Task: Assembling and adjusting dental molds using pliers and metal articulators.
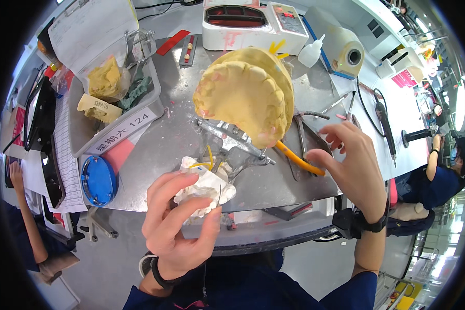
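Pinched between my left thumb and fingers [183, 222] is a white plaster dental cast [204, 190], raised over the front edge of the bench. A thin dark wire [220, 194] sticks up from its near side, beside my thumb. Thin yellow strips [210, 157] show at its far side. My right hand [349, 160] hovers over metal pliers [304, 135], fingers curved and thumb apart, with nothing visible in its grasp. By that thumb lies an orange handle [300, 158]. A large yellow plaster dental model [243, 93] stands beyond my hands, behind a metal articulator [227, 133].
A grey bin [116, 124] with casts and a metal frame stands left, near a round blue lid [99, 181]. At the back are a white device [253, 31] and squeeze bottle [311, 51]. A corded handpiece [385, 121] lies right. Other people sit on both sides.
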A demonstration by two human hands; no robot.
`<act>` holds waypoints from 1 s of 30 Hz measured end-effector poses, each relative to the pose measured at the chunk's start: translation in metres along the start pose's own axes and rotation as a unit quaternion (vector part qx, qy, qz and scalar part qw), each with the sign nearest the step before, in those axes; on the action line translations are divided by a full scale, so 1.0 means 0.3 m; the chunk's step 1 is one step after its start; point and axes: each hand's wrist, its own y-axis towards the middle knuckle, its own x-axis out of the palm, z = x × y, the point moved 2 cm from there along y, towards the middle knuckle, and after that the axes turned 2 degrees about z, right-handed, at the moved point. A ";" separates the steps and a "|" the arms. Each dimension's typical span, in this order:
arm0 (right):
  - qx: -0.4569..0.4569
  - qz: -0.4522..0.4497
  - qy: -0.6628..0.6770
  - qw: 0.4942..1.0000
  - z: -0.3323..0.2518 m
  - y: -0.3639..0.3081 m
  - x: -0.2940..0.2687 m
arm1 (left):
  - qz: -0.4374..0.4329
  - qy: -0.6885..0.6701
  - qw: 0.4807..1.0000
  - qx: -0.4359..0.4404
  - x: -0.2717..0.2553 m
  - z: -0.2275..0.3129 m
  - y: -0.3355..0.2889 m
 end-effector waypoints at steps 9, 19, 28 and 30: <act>0.072 -0.073 0.007 0.995 0.001 0.073 0.040 | 0.010 -0.022 1.000 -0.004 0.011 -0.006 -0.007; 0.107 -0.080 0.059 0.989 0.165 0.043 -0.060 | 0.004 -0.031 0.999 0.002 0.012 -0.014 -0.010; 0.149 0.040 -0.129 0.980 0.348 -0.128 -0.229 | -0.006 -0.045 0.999 -0.015 0.008 -0.010 0.001; 0.142 0.055 -0.017 0.988 0.264 -0.175 -0.194 | -0.010 -0.037 0.999 -0.015 0.009 -0.013 -0.002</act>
